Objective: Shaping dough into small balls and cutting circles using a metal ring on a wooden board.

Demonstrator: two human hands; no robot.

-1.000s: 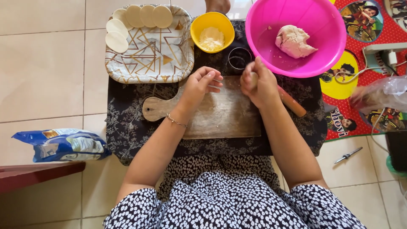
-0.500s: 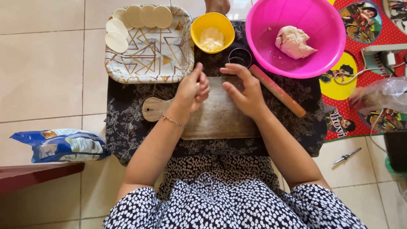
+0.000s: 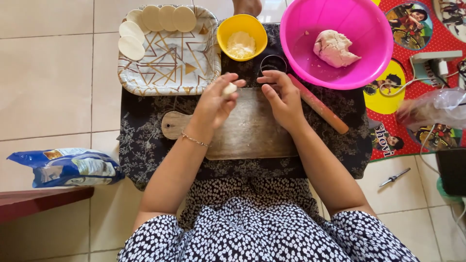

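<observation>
Head view: a small dough ball (image 3: 229, 89) is pinched in the left hand (image 3: 213, 104) fingertips above the wooden board (image 3: 252, 131); the right hand (image 3: 281, 99) is spread, holding nothing. The dough is judged soft, light, tacky; a gentle grip around its sides suits.

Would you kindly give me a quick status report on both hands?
Left hand pinching small dough piece. Right hand open, flat on wooden board. Rolling pin beside it, nothing blocking.

A small pale dough ball (image 3: 229, 89) sits pinched above the worn wooden board (image 3: 247, 128)
</observation>
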